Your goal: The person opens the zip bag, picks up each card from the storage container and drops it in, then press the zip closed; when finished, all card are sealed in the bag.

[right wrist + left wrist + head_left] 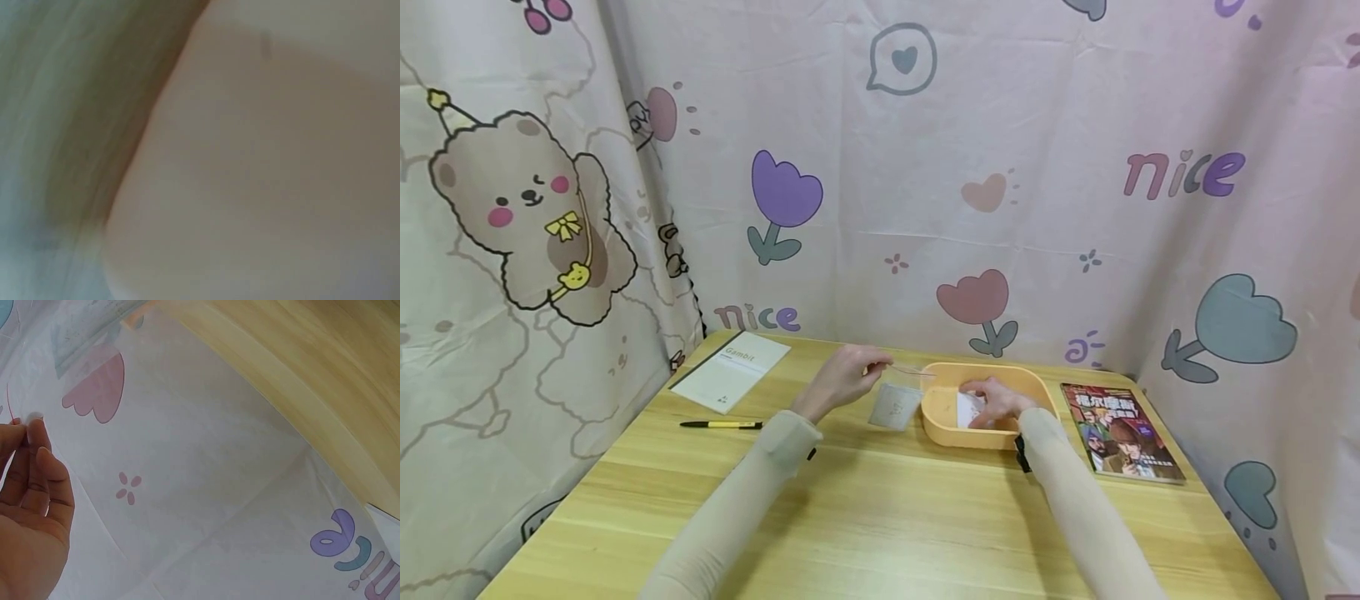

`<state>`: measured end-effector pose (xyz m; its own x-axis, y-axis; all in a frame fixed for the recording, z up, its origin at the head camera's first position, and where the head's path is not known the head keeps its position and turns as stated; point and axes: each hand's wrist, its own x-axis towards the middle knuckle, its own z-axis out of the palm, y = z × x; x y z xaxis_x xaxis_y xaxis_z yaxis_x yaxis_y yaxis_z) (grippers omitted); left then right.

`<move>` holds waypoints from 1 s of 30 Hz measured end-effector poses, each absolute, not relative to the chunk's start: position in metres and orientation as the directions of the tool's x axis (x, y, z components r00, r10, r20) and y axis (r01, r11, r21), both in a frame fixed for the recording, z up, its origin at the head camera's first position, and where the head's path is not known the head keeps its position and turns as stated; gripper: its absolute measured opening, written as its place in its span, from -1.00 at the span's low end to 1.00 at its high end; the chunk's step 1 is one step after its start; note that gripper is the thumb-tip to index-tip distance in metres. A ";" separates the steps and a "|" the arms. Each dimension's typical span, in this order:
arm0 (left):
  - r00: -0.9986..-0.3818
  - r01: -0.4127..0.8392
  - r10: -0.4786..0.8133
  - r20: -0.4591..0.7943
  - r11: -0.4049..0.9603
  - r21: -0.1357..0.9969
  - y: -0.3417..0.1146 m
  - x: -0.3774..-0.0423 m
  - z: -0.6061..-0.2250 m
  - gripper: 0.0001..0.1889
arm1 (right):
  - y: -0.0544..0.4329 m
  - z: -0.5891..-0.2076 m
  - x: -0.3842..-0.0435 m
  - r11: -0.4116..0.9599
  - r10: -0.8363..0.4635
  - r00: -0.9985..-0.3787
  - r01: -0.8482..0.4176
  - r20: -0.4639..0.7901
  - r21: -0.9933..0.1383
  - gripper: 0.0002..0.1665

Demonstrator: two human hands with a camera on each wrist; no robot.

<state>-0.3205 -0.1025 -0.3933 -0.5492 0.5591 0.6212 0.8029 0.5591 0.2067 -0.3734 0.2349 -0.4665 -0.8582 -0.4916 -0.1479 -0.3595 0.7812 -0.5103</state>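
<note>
In the head view, my left hand [847,379] pinches the edge of a see-through plastic bag with a thin red line [913,370], left of the yellow-orange box [992,442]. The left wrist view has that left hand [34,512] at its left edge, thumb and fingertips together at the red line. My right hand [1000,402] reaches down into the box, its fingers and thumb around a white packet [967,408] with faint print. A pale square packet [895,407] lies on the table just left of the box. Blurred skin fills most of the right wrist view.
A white notebook [730,372] lies at the back left of the wooden table [880,525], with a yellow and black pen [721,425] in front of it. To the box's right is a colourful comic book [1122,433]. A printed curtain [865,167] hangs behind.
</note>
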 end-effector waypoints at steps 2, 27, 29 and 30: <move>-0.551 0.803 0.559 0.620 0.558 0.211 -0.103 -0.321 -0.394 -0.87 | 0.235 -0.467 -0.373 0.789 -0.475 -0.866 -0.342 -0.154 -0.510 -0.09; -0.561 0.794 0.555 0.614 0.571 0.209 -0.107 -0.324 -0.394 -0.87 | 0.246 -0.464 -0.373 0.516 -0.377 -0.923 -0.280 0.079 -0.809 -0.51; -0.562 0.795 0.554 0.614 0.568 0.214 -0.108 -0.323 -0.394 -0.87 | 0.247 -0.462 -0.371 0.485 -0.353 -0.934 -0.236 0.059 -0.842 -0.50; -0.562 0.794 0.554 0.614 0.569 0.214 -0.108 -0.323 -0.394 -0.87 | 0.247 -0.460 -0.370 0.476 -0.337 -0.940 -0.220 0.054 -0.851 -0.49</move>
